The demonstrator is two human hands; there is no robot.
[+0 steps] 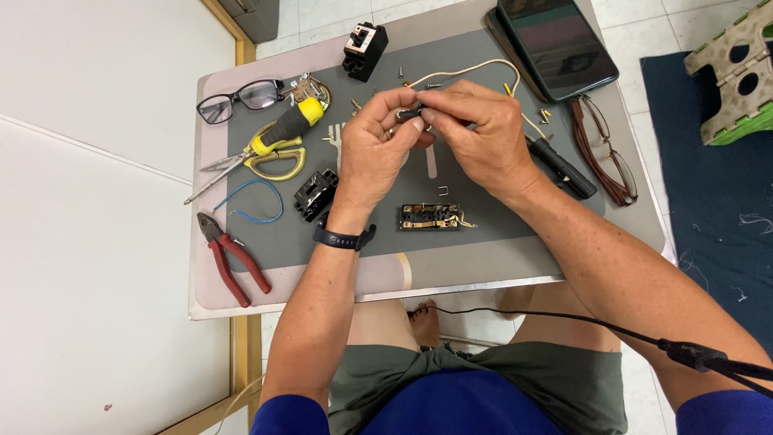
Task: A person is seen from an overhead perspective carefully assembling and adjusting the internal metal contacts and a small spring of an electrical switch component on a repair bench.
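Nearest on the table, red-handled pliers lie at the left edge, with a brass-fitted socket insert just below the hands. Above these, the left hand and right hand meet, fingers of both pinched on a small dark part, held above the grey mat; what it is, I can hardly tell. A yellow-handled screwdriver lies left over scissors. Farther off sit black-framed glasses, a black switch block and a dark phone.
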